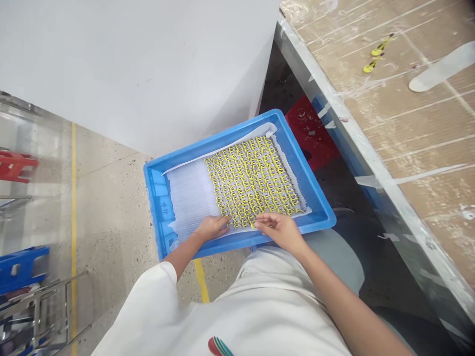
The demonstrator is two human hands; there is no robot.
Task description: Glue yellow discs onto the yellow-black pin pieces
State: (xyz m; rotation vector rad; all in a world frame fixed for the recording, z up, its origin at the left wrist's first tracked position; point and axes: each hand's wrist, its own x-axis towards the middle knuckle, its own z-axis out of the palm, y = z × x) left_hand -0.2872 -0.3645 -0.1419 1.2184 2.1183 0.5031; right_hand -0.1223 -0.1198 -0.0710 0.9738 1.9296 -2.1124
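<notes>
A blue plastic tray (228,132) lies before me, lined with white ridged sheeting (189,193). Close rows of small yellow-and-black pieces (252,178) cover its middle and right side. At the near edge of these rows, my left hand (212,228) has its thumb and fingers drawn together; what lies between them is too small to make out. To its right, my right hand (280,230) pinches at a small yellow-and-black piece at the end of a row. The fingertips partly hide that piece.
On the right stands a brown-topped workbench (415,148) with two loose yellow pieces (373,59) and a white strip (443,66). A white panel (141,64) rises beyond the tray. A red plastic object (309,131) sits under the bench. Stools (24,267) stand at left.
</notes>
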